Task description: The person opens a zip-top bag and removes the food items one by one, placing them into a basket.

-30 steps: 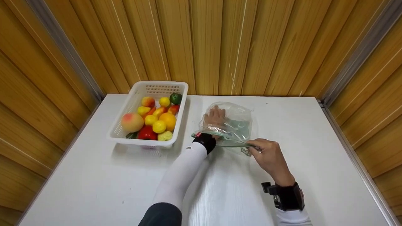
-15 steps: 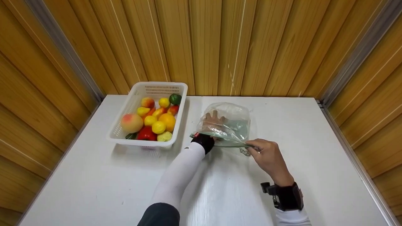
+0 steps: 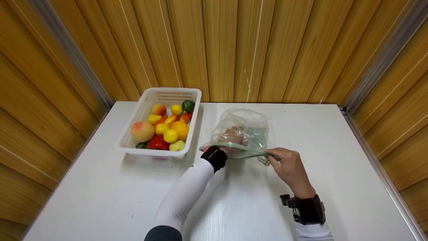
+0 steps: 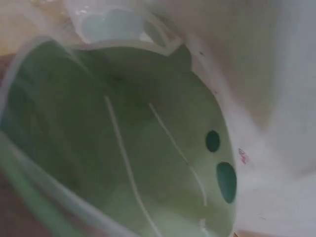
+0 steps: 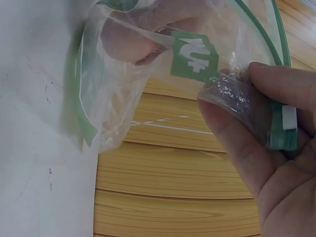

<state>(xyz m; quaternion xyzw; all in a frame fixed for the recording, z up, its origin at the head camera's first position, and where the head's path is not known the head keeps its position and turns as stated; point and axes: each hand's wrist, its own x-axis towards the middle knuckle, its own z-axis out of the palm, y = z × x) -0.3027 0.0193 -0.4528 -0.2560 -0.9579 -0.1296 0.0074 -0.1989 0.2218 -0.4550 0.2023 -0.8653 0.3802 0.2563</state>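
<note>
A clear zip bag (image 3: 255, 134) with a green rim lies on the white table. My left hand (image 3: 233, 135) is inside it, seen through the film with its fingers pointing away from me and holding nothing visible. The wrist passes through the bag's mouth. At the right end of that mouth, my right hand (image 3: 286, 164) pinches the rim between thumb and fingers. The right wrist view shows the green zip strip with a white slider (image 5: 289, 117) by the right hand's fingers. The bag's green printed side (image 4: 123, 138) fills most of the left wrist view, where the left hand is barely visible.
On the left stands a white perforated basket (image 3: 197, 117) of fruit and vegetables, including a large peach (image 3: 142, 131), an orange (image 3: 180, 130) and a red pepper or tomato (image 3: 158, 143). Wood-patterned panels (image 3: 220, 50) rise behind the table (image 3: 133, 201).
My left hand has drawn back toward the bag's mouth, and its spread fingers now look shorter and closer together. My right hand keeps its pinch on the rim, almost in place.
</note>
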